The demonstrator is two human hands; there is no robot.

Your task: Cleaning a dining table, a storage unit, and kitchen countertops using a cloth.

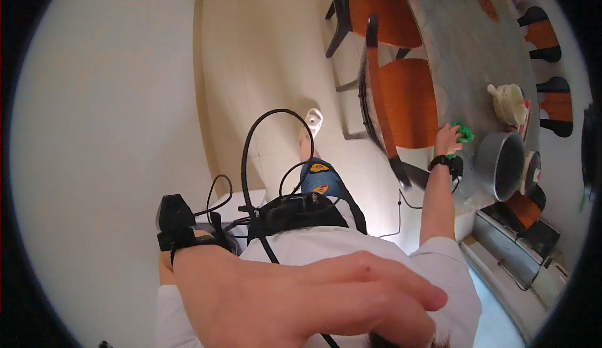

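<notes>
My right hand (448, 140) reaches out to the right and presses a crumpled green cloth (464, 133) against the grey stone-look tabletop (470, 56), near its edge. A dark band is on that wrist, and a small black object with a cord (455, 167) lies beside it. Very close to the camera, my left hand (320, 296) stretches across my chest with its fingers bent. A black device (176, 223) is strapped to the left wrist. The underside of the left fingers is hidden, so whether they hold anything is not shown.
On the table stand a large metal pot (501, 167), stacked cream bowls (508, 104) and a lidded pan (531, 171). Wooden chairs (408, 103) line the near side. A white wall (108, 112) rises on the left. Black cables (244, 159) loop from my waist.
</notes>
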